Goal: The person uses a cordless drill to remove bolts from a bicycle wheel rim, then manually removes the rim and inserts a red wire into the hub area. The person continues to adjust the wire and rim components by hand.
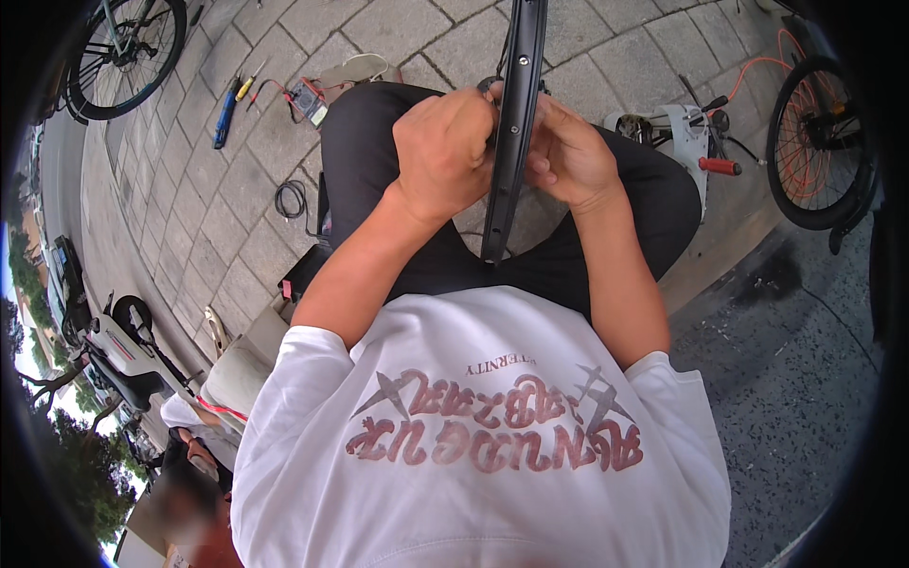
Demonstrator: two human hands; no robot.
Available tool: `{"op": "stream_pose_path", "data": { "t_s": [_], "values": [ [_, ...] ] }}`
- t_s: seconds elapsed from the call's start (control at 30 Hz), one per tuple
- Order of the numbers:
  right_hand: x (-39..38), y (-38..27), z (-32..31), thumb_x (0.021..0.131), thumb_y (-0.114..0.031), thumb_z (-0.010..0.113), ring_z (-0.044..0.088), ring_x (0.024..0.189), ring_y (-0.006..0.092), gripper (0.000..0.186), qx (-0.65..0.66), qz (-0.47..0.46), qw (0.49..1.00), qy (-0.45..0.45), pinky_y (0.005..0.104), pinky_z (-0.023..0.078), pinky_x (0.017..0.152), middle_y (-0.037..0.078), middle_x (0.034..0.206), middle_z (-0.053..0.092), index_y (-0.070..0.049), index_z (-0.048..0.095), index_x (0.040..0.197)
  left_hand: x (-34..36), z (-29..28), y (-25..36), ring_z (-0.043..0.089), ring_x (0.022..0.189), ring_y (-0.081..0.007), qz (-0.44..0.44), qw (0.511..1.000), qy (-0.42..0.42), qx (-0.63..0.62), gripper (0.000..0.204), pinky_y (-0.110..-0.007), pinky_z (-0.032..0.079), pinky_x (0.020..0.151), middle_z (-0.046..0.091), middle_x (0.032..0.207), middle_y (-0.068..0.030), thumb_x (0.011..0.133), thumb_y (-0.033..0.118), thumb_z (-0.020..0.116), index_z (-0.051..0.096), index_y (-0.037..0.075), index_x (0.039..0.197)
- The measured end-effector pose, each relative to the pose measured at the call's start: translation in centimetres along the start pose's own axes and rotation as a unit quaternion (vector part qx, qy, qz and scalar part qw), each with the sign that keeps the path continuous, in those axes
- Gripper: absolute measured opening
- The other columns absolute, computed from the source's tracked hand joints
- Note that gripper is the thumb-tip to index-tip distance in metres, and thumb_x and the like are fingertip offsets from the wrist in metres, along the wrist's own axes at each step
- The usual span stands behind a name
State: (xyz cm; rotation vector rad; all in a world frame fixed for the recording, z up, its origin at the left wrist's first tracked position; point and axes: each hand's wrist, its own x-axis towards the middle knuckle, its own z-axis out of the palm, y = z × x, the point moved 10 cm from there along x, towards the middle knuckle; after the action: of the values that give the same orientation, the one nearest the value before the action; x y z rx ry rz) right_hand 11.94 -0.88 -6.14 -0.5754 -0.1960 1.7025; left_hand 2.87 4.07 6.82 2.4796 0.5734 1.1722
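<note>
A black bicycle-type wheel rim [507,175] without a tyre stands upright between my knees, seen edge-on, with small metal-lined holes along its outer face. My left hand [445,142] is closed in a fist against its left side, by a dark part near the wheel's middle. On the opposite side, my right hand [573,156] curls its fingers in toward the same middle part. The rim hides most of what lies between the hands, so the fingertips' exact hold does not show.
Left on the paving lie a blue-handled tool [225,114], a yellow screwdriver [244,88], a multimeter [308,102] with red leads and a coiled black cable [291,199]. To the right are a white scooter part with a red grip [721,167] and a wheel [822,142] with an orange hose.
</note>
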Motion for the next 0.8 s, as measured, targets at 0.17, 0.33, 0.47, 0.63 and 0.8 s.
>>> {"op": "stream_pose_path", "data": {
  "t_s": [0.17,0.33,0.47,0.63,0.8],
  "values": [
    [0.9,0.0,0.5,0.111,-0.027,0.057,0.045,0.049,0.0027,0.042,0.013,-0.02,1.0,0.0,0.0163,0.034,0.037,0.003,0.085,0.069,0.003,0.062,0.141,-0.3,0.4,-0.9,0.06,0.058,-0.0254,0.0,0.997,-0.065,-0.033,0.036,-0.037,0.049,0.053,0.056,0.07,-0.0061,0.081,0.027,0.094,0.064,0.008,0.084],
    [1.3,-1.1,2.1,0.108,-0.022,0.06,0.045,0.049,0.0022,0.022,-0.081,0.076,0.987,0.12,0.0181,0.028,0.035,0.0,0.072,0.06,-0.002,0.068,0.113,0.6,-1.5,-1.0,0.066,0.07,-0.0284,-0.08,0.993,-0.08,-0.02,0.032,-0.038,0.054,0.058,0.06,0.081,-0.007,0.077,0.02,0.089,0.066,0.009,0.095],
    [1.4,-1.3,2.2,0.105,-0.02,0.064,0.047,0.05,0.0012,0.016,-0.109,0.119,0.983,0.086,0.0193,0.026,0.035,-0.001,0.072,0.059,-0.006,0.069,0.098,0.3,-1.2,-1.0,0.065,0.069,-0.0272,-0.033,0.998,-0.054,-0.023,0.027,-0.037,0.052,0.056,0.059,0.08,-0.0062,0.081,0.02,0.088,0.067,0.008,0.094],
    [1.3,-0.6,0.5,0.107,-0.027,0.064,0.049,0.051,0.0047,0.022,-0.074,0.107,0.989,0.07,0.0208,0.031,0.037,0.001,0.076,0.064,-0.006,0.069,0.104,0.8,-0.9,-0.2,0.061,0.062,-0.0265,-0.006,0.998,-0.063,0.011,0.029,-0.038,0.048,0.052,0.054,0.073,-0.0064,0.081,0.022,0.088,0.064,0.007,0.083],
    [0.2,-0.1,0.7,0.109,-0.036,0.061,0.054,0.054,0.0099,0.032,0.016,0.021,1.0,0.01,0.0227,0.038,0.04,0.003,0.085,0.07,-0.005,0.07,0.114,0.2,-0.4,-0.7,0.057,0.056,-0.0271,-0.009,0.999,-0.034,0.009,0.033,-0.038,0.047,0.052,0.05,0.068,-0.0064,0.078,0.024,0.089,0.06,0.007,0.076]
  ]
}}
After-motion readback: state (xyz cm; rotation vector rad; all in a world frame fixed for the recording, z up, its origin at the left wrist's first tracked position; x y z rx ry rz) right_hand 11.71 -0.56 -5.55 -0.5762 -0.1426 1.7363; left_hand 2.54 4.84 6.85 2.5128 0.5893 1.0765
